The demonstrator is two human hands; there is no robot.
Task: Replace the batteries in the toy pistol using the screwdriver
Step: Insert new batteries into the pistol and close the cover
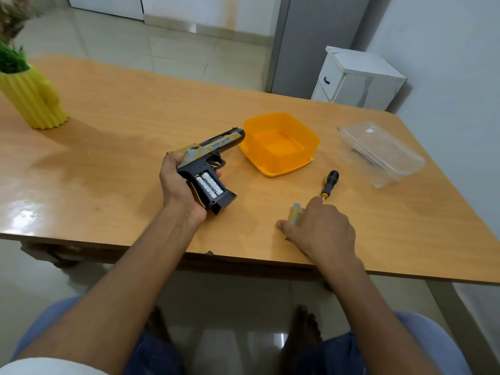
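The left grip point(180, 185) is holding the toy pistol point(208, 163), batteries point(209, 185) showing in its uncovered handle. The right grip point(318, 228) is closing around the battery cover point(295, 216), the screwdriver point(329, 185) just beyond it. Refitting likely follows, needing careful alignment.

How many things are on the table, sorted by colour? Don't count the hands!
Yellow or orange: 2, the ribbed yellow cactus-shaped plant pot and the orange plastic tub.
Mixed colours: 3, the black and tan toy pistol, the black and yellow-handled screwdriver and the small pale yellow plastic piece.
Clear: 1, the clear plastic lidded box.
Total: 6
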